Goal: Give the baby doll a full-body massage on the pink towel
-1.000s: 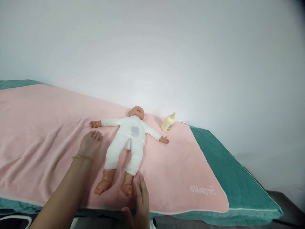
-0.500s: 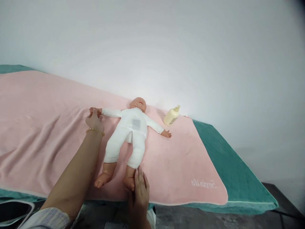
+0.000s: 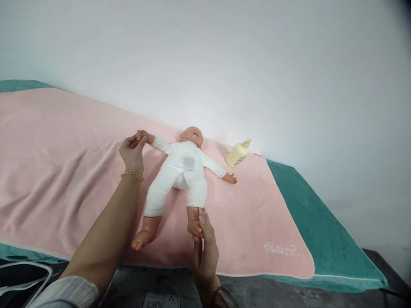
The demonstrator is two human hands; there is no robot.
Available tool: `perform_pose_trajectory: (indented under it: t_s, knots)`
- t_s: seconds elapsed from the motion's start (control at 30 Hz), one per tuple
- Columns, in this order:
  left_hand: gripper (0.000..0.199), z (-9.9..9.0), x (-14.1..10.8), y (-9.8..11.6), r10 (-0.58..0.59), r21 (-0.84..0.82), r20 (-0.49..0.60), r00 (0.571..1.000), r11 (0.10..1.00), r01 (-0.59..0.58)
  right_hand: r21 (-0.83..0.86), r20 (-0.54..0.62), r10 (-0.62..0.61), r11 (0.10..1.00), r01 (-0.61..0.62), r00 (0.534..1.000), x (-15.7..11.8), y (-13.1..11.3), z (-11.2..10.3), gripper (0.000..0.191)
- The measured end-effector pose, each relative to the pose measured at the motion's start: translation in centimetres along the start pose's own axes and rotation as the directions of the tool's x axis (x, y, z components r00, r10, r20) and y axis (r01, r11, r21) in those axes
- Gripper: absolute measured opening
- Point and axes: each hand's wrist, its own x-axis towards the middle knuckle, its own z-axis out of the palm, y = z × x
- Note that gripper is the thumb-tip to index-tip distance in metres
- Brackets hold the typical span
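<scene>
A baby doll [image 3: 186,156] in a white suit lies on its back on a pink blanket [image 3: 250,222], its head toward the wall. My left hand [image 3: 132,149] pinches the doll's hand on the left side, which is raised a little off the blanket. Below, my right hand [image 3: 206,246] is closed around the doll's foot [image 3: 194,223] on the right side, fingers along its outer side; that leg is lifted slightly. The doll's other arm and other leg rest on the blanket, untouched.
A pale yellow pump bottle [image 3: 238,154] stands tilted-looking beside the doll, near the wall. Under the blanket is a green cover [image 3: 324,226] over the table. A white-edged dark object [image 3: 25,282] is at the lower left.
My left hand has drawn the doll's hand up and inward. My right hand, earlier flat beside the foot, now grips it and has raised the leg. The view has shifted slightly.
</scene>
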Motion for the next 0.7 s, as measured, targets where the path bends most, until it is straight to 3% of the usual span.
perform_pose_trajectory:
  t_s: [0.07, 0.13, 0.27, 0.4, 0.57, 0.7]
  knots:
    - [0.029, 0.3, -0.9, 0.9, 0.025, 0.012, 0.136, 0.99, 1.0, -0.027, 0.0, 0.041, -0.029, 1.0, 0.029, 0.999, 1.7, 0.2, -0.6, 0.052]
    - [0.03, 0.4, -1.9, 1.9, 0.044, 0.083, 0.314, 0.948, 0.994, -0.074, 0.016, 0.084, -0.055, 0.998, 0.053, 0.995, 3.2, 0.5, -1.1, 0.054]
    - [0.027, 0.5, -3.5, 2.9, -0.02, 0.288, 0.618, 0.786, 0.936, -0.202, 0.042, 0.104, -0.033, 0.999, 0.029, 0.994, 5.7, 1.0, -1.2, 0.055]
    - [0.026, 0.6, -3.9, 2.7, -0.057, 0.305, 0.736, 0.675, 0.918, -0.255, 0.089, 0.094, 0.005, 0.996, -0.013, 0.996, 7.3, 1.3, -0.4, 0.053]
    - [0.024, 0.8, -3.9, 2.5, -0.062, 0.303, 0.767, 0.639, 0.913, -0.275, 0.136, 0.096, 0.038, 0.989, -0.051, 0.995, 7.6, 1.4, 0.8, 0.049]
    - [0.025, 0.6, -3.7, 2.5, -0.064, 0.326, 0.707, 0.704, 0.913, -0.244, 0.134, 0.1, 0.038, 0.99, -0.051, 0.994, 6.9, 1.1, 0.4, 0.051]
